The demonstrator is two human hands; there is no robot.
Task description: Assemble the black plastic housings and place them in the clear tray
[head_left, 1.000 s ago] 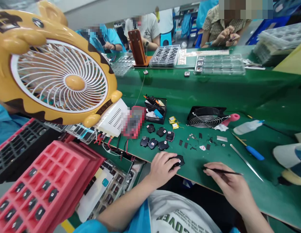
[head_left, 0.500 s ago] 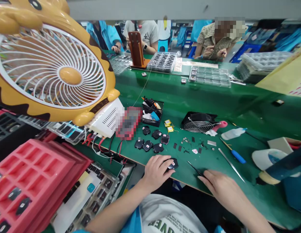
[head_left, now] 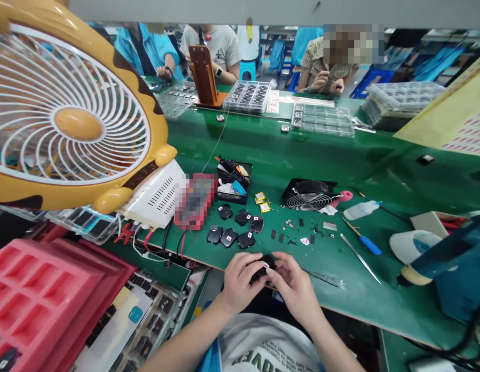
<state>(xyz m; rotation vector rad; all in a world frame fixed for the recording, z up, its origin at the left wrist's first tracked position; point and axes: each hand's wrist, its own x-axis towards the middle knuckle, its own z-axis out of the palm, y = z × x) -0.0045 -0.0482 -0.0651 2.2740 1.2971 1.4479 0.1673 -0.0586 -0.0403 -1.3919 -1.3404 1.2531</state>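
A: Head view, low centre of the frame: both hands meet at the near edge of the green table (head_left: 379,170). The left hand (head_left: 240,281) is curled around a small black casing (head_left: 263,266), and the right hand (head_left: 292,284) pinches the same piece from the other side. A tiny red-and-white label shows on top of it.

B: So neither hand is spread wide?

A: No, both are closed narrow on that one piece. It sits right over the table's lip, above the lap, so my worry is that a slipped pinch would send it off the edge rather than onto the mat.

B: Anything close by that could get knocked?

A: Just above the hands, six loose black casings (head_left: 234,227) lie in a cluster, and right of those a scatter of small dark parts (head_left: 297,232). A wrist swinging forward could sweep them together. To the right of the right hand thin tweezers (head_left: 325,279) lie flat, tips near the knuckles; an elbow shift could flick them.

B: And the big fan?

A: The yellow fan (head_left: 73,119) fills the upper left, well apart. I judge its draught could stir the lightest bits, though I cannot tell whether it is running.
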